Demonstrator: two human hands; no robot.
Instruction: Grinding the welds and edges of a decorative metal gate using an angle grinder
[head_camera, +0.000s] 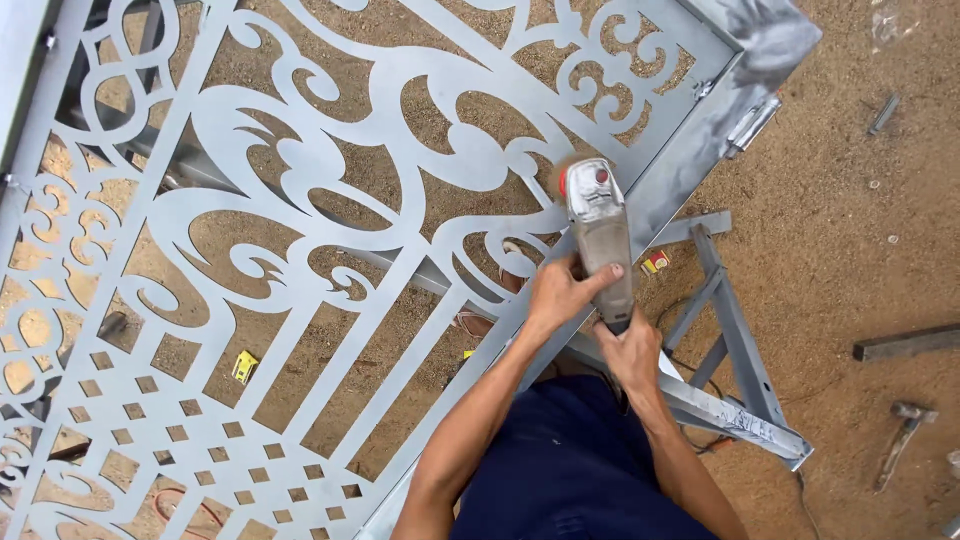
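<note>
The person is standing over a big grey metal gate panel, cut through with scrolls, leaf shapes and a lattice of small squares, which is lying flat above the sandy ground. Both hands are gripping a grey angle grinder: the left hand is wrapping round the middle of its body, index finger stretched along the casing, while the right hand is closing tight round the rear end of the handle. The grinder's head, with a red button on top, is sitting at the panel's frame bar, close to the corner; I cannot tell whether the disc is touching the metal. A steel trestle is holding up that side of the panel, just right of the hands. A hinge is showing on the frame's outer edge. A hammer is lying on the sand well to the right, with a flat steel bar above it. Through the cut-outs a small yellow object is showing on the ground.
</note>
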